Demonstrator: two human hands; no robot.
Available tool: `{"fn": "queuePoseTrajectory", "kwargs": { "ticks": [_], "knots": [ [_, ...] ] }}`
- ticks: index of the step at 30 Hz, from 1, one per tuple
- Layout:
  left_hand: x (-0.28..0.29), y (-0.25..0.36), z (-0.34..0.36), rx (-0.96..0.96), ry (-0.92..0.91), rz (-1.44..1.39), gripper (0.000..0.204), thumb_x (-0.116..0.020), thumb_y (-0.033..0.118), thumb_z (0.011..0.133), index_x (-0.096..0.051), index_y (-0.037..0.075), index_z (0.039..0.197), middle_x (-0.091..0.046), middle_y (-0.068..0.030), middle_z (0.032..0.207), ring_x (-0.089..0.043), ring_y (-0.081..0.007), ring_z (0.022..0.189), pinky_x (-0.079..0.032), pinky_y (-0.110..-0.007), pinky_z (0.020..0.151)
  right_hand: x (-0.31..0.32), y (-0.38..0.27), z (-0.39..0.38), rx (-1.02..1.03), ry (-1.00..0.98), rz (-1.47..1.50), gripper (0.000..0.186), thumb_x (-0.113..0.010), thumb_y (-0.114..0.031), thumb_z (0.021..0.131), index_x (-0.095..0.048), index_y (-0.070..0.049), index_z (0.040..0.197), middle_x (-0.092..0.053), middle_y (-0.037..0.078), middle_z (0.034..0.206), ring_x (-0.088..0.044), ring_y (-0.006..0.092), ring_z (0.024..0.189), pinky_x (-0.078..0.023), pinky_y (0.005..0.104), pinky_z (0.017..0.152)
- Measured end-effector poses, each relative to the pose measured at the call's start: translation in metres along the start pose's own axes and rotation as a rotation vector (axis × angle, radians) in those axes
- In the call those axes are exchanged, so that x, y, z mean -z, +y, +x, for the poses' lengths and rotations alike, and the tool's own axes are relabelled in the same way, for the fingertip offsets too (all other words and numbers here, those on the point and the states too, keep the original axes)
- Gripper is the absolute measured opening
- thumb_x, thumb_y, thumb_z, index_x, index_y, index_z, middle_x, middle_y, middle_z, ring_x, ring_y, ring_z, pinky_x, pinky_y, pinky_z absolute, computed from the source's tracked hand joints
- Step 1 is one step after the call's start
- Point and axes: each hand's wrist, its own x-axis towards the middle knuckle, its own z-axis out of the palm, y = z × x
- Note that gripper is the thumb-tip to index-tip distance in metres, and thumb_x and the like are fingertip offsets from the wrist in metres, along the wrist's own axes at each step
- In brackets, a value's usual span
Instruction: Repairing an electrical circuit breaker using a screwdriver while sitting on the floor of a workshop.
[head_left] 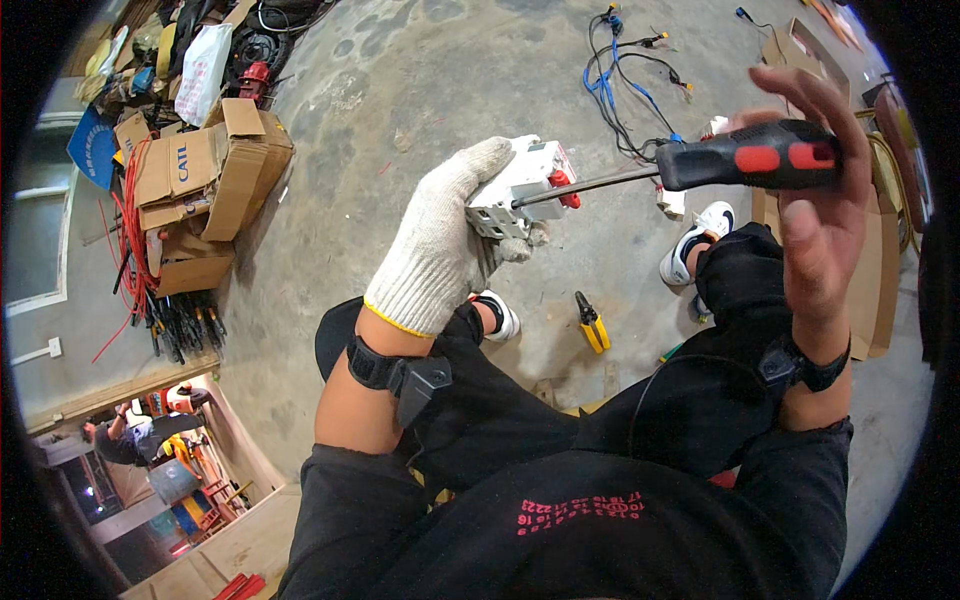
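**Screwdriver tip in the breaker**

I see my gloved left hand closed around a white breaker, held above my knees. My bare right hand is wrapped on the black-and-red screwdriver; its tip touches the breaker. Yellow pliers lie on the floor below

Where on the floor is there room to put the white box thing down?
Bare concrete floor lies open ahead of the gloved left hand, between the cardboard boxes and the blue wires. It is crowded by the boxes and near the yellow pliers at the shoes.
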Motion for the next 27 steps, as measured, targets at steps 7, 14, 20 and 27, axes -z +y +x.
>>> {"fn": "queuePoseTrajectory", "kwargs": {
  "ticks": [7,14,20,27],
  "knots": [
    [-0.004,0.001,0.000,0.024,0.012,-0.037,0.035,-0.055,0.030,0.093,-0.058,-0.002,0.108,-0.067,-0.0141,0.082,-0.064,-0.0211,0.055,-0.050,-0.029,0.039,0.024,-0.009,-0.007,-0.266,-0.143,-0.222,0.045,-0.055,-0.028,0.093,-0.048,-0.003,0.130,-0.053,0.017,0.130,-0.058,0.0154,0.098,-0.052,0.0269,0.079],
    [-0.001,0.000,-0.001,-0.003,0.043,-0.031,0.033,-0.055,0.030,0.093,-0.058,0.000,0.106,-0.066,-0.0128,0.079,-0.060,-0.0188,0.051,-0.048,-0.029,0.038,0.035,-0.015,-0.005,-0.664,-0.163,-0.057,0.050,-0.062,-0.022,0.087,-0.047,0.001,0.130,-0.057,0.018,0.124,-0.059,0.0153,0.095,-0.052,0.0250,0.075],
    [-0.006,0.005,-0.005,0.000,0.032,-0.034,0.033,-0.054,0.029,0.094,-0.057,-0.001,0.108,-0.067,-0.0153,0.080,-0.060,-0.0208,0.051,-0.045,-0.028,0.037,0.010,-0.016,-0.003,-0.096,-0.124,-0.227,0.062,-0.060,-0.035,0.092,-0.038,-0.002,0.139,-0.050,0.022,0.130,-0.059,0.0206,0.098,-0.054,0.0275,0.072],
    [-0.004,0.004,-0.002,-0.013,0.045,-0.056,0.033,-0.053,0.029,0.094,-0.058,0.000,0.108,-0.068,-0.0180,0.083,-0.060,-0.0218,0.052,-0.045,-0.029,0.038,0.018,-0.022,-0.010,-0.447,-0.081,-0.190,0.073,-0.067,-0.047,0.087,-0.041,0.001,0.135,-0.053,0.020,0.125,-0.061,0.0201,0.092,-0.054,0.0301,0.075]
  ]
}}
